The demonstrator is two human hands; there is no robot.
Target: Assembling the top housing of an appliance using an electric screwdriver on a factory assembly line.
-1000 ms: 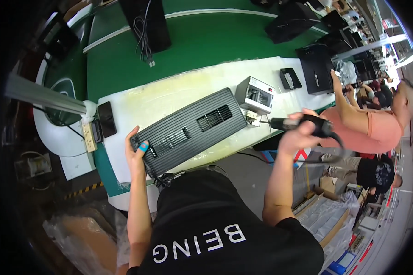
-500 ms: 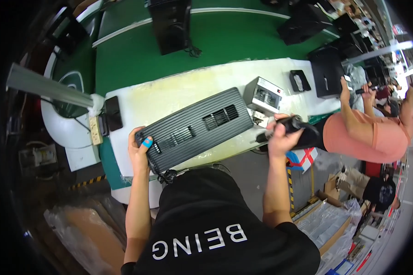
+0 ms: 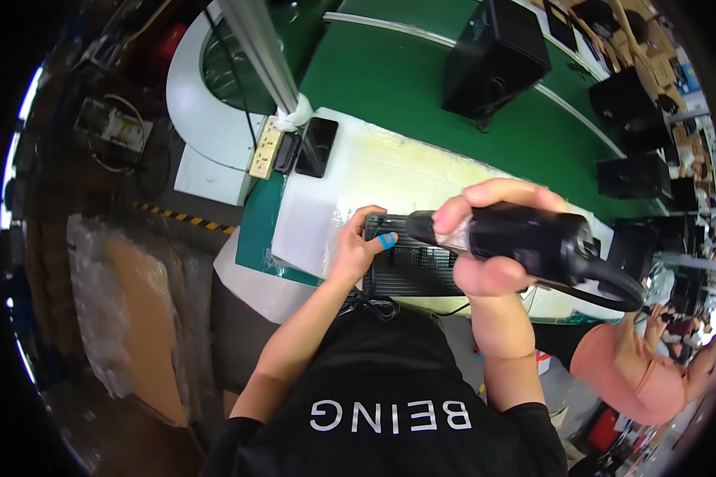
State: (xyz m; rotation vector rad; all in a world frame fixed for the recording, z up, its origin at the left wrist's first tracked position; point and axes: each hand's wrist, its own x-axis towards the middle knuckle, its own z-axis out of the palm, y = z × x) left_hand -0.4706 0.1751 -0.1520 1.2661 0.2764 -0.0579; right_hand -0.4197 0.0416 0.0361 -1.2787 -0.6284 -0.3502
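Observation:
A black ribbed, slotted housing (image 3: 408,281) with a power cord rests on the pale work mat (image 3: 314,230) in front of my body. My left hand (image 3: 356,253), blue tape round its thumb, grips the housing's left end. My right hand (image 3: 493,276) is closed round a black corded electric screwdriver (image 3: 525,238), held above the housing. The tool lies nearly level, its nose toward the housing's left end; whether the tip touches cannot be made out. Hand and tool hide the housing's right part.
A phone (image 3: 317,148) and a power strip (image 3: 266,151) lie left of the mat by a metal post (image 3: 262,56). Tall black units (image 3: 497,60) stand on the green line (image 3: 390,87). At right is a co-worker in a pink top (image 3: 632,370). Wrapped cardboard (image 3: 147,318) leans at lower left.
The screwdriver in my right hand has moved left, from beside the housing's right end to over it. My left hand keeps its grip. The head view has swung left.

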